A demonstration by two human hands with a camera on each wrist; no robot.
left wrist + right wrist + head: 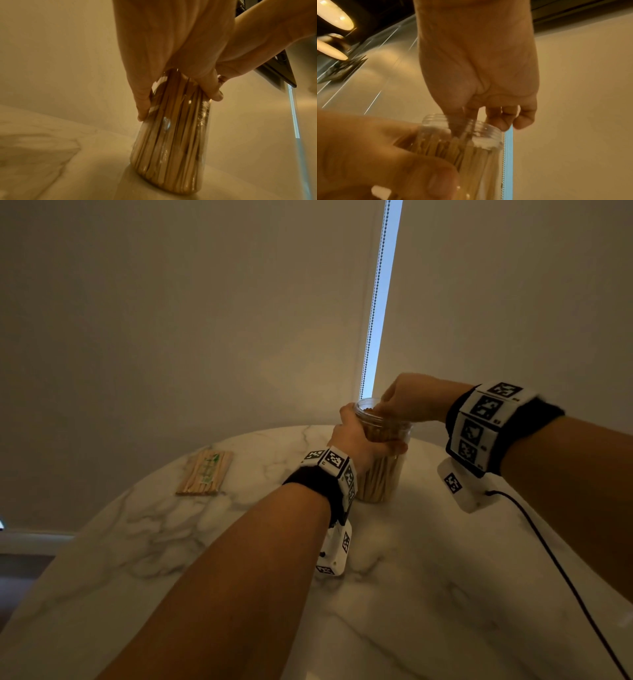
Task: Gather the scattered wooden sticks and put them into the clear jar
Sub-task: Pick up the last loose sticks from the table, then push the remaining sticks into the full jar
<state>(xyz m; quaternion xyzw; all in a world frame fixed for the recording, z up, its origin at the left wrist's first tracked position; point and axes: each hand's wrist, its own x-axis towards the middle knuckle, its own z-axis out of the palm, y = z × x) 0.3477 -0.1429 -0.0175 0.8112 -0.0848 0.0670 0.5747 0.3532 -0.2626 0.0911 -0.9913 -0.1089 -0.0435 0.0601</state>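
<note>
Left hand point(356, 436): grip wraps the clear plastic jar point(382, 474) of thin wooden sticks point(171, 135).
Right hand point(411, 398): fingertips point(496, 121) dip into its mouth; grip unclear.
Head view only: packet of wooden sticks point(205, 473), far left on white marble worktop point(411, 594).

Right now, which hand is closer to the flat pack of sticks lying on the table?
Left. The left hand grips the clear jar, on the side toward the pack of sticks. The right hand is at the jar's mouth, farther away.

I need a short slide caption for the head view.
Left hand steadies the clear jar while right hand reaches into it.
</note>
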